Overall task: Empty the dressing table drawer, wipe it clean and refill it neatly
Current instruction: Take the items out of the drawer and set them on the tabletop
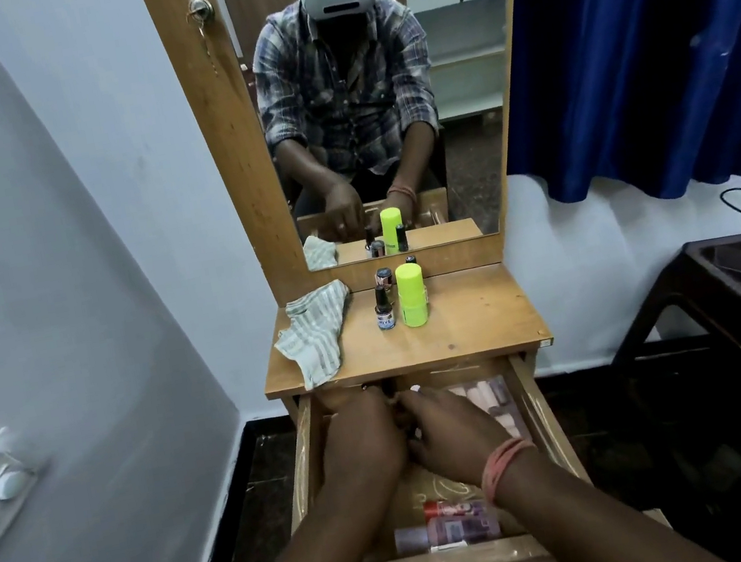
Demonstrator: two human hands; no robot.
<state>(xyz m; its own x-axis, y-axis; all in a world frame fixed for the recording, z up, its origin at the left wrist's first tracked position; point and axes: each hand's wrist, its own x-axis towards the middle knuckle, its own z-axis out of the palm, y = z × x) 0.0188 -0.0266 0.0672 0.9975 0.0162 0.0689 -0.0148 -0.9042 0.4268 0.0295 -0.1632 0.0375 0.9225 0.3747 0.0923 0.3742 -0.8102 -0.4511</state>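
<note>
Both hands deep in the open drawer

Now the dressing table drawer (pixel 536 405) stands pulled out toward the person, and both hands reach into its far end. Left hand (pixel 361 436) lies palm down with the fingers curled under the table edge; whether it grips anything cannot be told. Right hand (pixel 455 434), an orange thread band (pixel 504 460) at its wrist, touches the left, its fingers bent around something small and pale at the tips, too hidden to name. Pinkish tubes (pixel 488 401) lie along the drawer's right side. Nearer the front, a red-capped tube (pixel 453 509) and a purple bottle (pixel 447 532) lie on their sides.

On the table (pixel 466 328) above, a striped cloth (pixel 314 335) is crumpled at the left corner, hanging slightly over the edge. Just beside it stand a dark nail polish bottle (pixel 383 310), a neon green container (pixel 412 294) and two small dark-capped bottles behind them, close to the mirror (pixel 464 91)
</note>
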